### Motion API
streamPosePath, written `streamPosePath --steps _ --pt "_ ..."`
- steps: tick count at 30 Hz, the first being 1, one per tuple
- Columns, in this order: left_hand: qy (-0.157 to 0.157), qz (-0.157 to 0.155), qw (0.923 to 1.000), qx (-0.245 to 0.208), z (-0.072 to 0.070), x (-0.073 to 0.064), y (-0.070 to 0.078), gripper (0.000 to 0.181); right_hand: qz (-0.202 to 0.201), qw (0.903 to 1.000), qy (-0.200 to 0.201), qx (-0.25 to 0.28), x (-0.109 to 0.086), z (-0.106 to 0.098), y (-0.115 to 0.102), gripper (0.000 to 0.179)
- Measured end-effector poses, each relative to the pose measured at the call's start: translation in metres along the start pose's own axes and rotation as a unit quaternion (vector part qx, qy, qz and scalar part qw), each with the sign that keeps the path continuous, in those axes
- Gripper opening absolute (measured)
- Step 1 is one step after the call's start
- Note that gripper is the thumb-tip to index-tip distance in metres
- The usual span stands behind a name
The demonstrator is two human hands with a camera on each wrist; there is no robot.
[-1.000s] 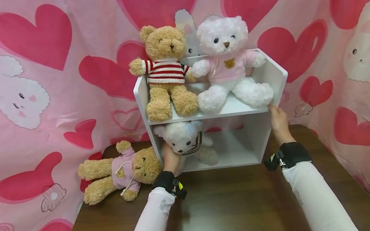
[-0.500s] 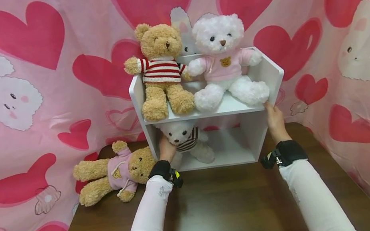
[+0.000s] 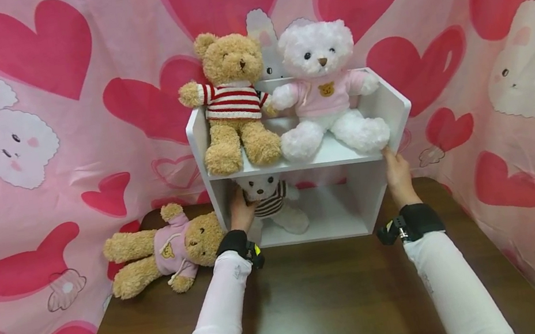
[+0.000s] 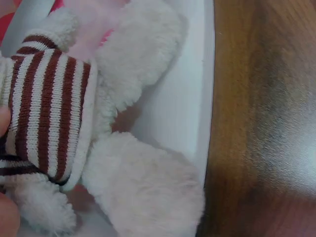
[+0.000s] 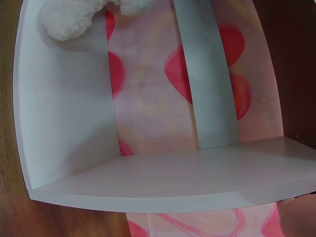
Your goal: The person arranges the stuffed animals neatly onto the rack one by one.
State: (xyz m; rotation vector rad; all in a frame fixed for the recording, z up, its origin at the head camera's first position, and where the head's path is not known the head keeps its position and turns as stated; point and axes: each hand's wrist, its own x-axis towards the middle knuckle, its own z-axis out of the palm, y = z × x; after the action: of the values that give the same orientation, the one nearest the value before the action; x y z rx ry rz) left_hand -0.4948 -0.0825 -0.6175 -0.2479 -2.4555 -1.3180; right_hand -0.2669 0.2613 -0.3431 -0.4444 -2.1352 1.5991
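Observation:
A white teddy bear in a brown-and-white striped sweater sits in the lower left of a white two-tier shelf, the top of its head hidden by the upper board. My left hand holds it by its side; in the left wrist view, fingers show beside the bear's arm and striped sweater. At the shelf's right side panel, just under the upper board, my right hand grips the edge. Only a bit of that hand shows in the right wrist view.
On the upper tier sit a tan bear in a red-striped sweater and a white bear in pink. Another tan bear in a pink hoodie lies on the brown table, left of the shelf. A heart-print cloth hangs behind.
The striped-sweater bear has gone deeper into the lower tier, its head moving back under the upper board and its sweater showing more. The right hand stays at the shelf's side.

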Motion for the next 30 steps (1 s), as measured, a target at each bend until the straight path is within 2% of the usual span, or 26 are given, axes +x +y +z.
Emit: streamPosePath --steps 3,5,7,8,10,11,12,14,18,19,21,24,26,30 --pt "0.004 -0.001 0.9999 0.014 0.031 0.022 -0.056 0.073 0.002 1.0 0.002 0.0 0.0 -0.001 0.001 0.063" --pt "0.016 0.012 0.9994 0.028 0.054 0.037 -0.094 0.075 0.002 1.0 0.001 0.002 0.001 -0.001 0.001 0.063" --pt "0.006 0.01 0.999 0.043 0.064 0.045 -0.112 0.08 0.001 1.0 -0.002 0.006 0.001 0.0 0.001 0.063" --pt "0.005 0.013 0.9986 0.051 0.066 0.047 -0.116 0.083 0.0 1.0 -0.003 0.007 0.001 0.0 0.001 0.063" --pt "0.006 0.023 0.9982 0.055 0.061 0.041 -0.109 0.083 -0.002 0.9999 -0.002 0.014 0.001 0.001 0.001 0.063" --pt "0.002 0.022 0.998 0.059 0.053 0.035 -0.096 0.083 -0.002 0.9999 -0.001 0.017 0.001 0.001 0.002 0.063" --pt "-0.007 0.016 0.998 0.06 0.04 0.026 -0.075 0.081 -0.002 0.9998 0.001 0.018 0.001 0.001 0.002 0.063" --pt "0.0 0.028 0.9976 0.064 0.013 0.005 -0.031 0.076 -0.001 0.9998 0.004 0.019 0.001 0.002 0.002 0.063" --pt "-0.034 0.009 0.9982 0.049 -0.066 -0.045 0.097 0.066 -0.001 0.9999 0.006 0.016 0.001 0.002 0.0 0.064" --pt "-0.045 0.003 0.9977 0.051 -0.082 -0.055 0.122 0.064 -0.001 0.9998 0.006 0.016 0.001 0.002 0.0 0.063" --pt "-0.079 -0.019 0.9948 0.061 -0.108 -0.069 0.163 0.061 -0.001 0.9998 0.005 0.019 0.001 0.002 -0.001 0.063" --pt "-0.121 -0.012 0.9858 0.116 -0.123 -0.078 0.19 0.058 0.004 0.9998 0.003 0.022 0.0 0.001 -0.002 0.064" --pt "-0.142 0.01 0.9775 0.156 -0.126 -0.08 0.198 0.057 0.008 0.9997 0.002 0.024 0.0 0.0 -0.002 0.064" --pt "-0.17 0.06 0.9653 0.189 -0.128 -0.08 0.205 0.053 0.007 0.9996 0.007 0.028 -0.001 0.001 -0.002 0.063"
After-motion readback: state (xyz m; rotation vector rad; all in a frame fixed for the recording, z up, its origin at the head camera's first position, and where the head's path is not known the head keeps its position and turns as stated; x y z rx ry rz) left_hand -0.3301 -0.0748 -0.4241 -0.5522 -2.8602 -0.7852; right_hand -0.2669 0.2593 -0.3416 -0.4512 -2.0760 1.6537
